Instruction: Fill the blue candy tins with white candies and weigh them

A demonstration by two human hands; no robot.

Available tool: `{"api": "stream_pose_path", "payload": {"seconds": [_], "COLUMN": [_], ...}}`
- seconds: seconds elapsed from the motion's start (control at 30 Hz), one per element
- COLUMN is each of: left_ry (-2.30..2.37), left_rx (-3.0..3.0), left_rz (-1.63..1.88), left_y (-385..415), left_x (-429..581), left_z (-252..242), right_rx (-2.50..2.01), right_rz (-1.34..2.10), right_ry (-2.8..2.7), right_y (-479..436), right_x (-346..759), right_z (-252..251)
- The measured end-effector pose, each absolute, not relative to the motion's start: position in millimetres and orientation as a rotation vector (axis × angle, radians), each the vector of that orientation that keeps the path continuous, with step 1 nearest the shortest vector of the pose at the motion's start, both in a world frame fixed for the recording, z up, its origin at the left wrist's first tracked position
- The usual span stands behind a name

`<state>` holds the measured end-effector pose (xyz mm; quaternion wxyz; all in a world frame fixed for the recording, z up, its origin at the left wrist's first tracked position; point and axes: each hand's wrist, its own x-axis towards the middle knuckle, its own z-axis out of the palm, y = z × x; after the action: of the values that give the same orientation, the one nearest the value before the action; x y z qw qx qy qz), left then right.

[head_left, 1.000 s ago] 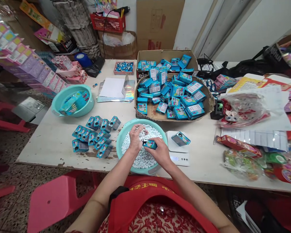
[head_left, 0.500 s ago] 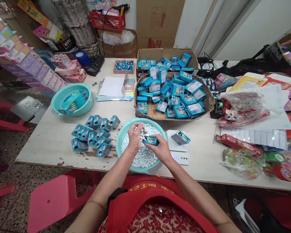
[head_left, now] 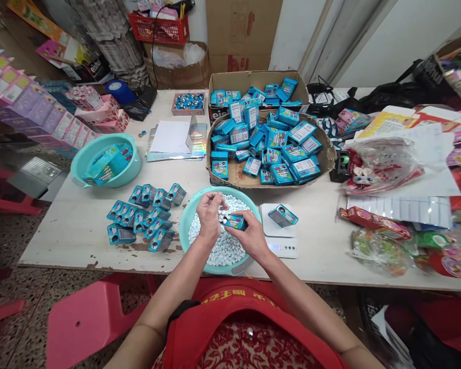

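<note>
My right hand point(head_left: 251, 234) is closed round a small blue candy tin point(head_left: 235, 221), tilted with its round hole facing left. Closed fingers of my left hand point(head_left: 210, 216) hold several white candies point(head_left: 223, 213) against that hole. Both hands are above a turquoise basin point(head_left: 188, 207) full of white candies point(head_left: 226, 251). To the right, another blue tin point(head_left: 283, 216) lies on a white kitchen scale point(head_left: 271, 230). Left of the basin stand several blue tins point(head_left: 146, 218) with round holes on top.
Behind the basin, an open cardboard box point(head_left: 230, 180) holds many blue tins. A second turquoise basin point(head_left: 126, 177) stands at left with blue packs in it. Paper sheets point(head_left: 172, 136) and a tray of shiny caps point(head_left: 189, 104) lie farther back. Plastic bags point(head_left: 382, 253) crowd the right side.
The whole view has shifted slightly. My left hand keeps its candies at the tin's hole, and my right hand still holds the tin.
</note>
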<state>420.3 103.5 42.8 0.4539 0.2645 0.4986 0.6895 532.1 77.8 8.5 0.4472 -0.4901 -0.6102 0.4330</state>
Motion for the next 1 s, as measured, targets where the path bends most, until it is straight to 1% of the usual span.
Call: {"api": "stream_pose_path", "payload": {"seconds": [0.3,0.47,0.83,1.0], "left_ry": [1.189,1.144,1.172,1.115], "left_rx": [0.702,0.767,0.852,0.893], "left_rz": [1.677,1.601,1.57,1.44], "left_y": [103.2,105.6,110.0,107.2], "left_x": [428.7,431.3,437.9,443.5], "left_z": [40.4,41.5,38.7,38.7], "right_rx": [-1.223,-1.189,-1.2,-1.238], "right_rz": [1.127,1.153,1.173,1.202], "right_ry": [-1.484,-1.467,-1.391,-1.349], "right_y": [79.9,82.6,83.4,83.7], "right_x": [536.5,538.1,546.8,549.5], "right_z": [6.0,4.4,1.5,-3.3]}}
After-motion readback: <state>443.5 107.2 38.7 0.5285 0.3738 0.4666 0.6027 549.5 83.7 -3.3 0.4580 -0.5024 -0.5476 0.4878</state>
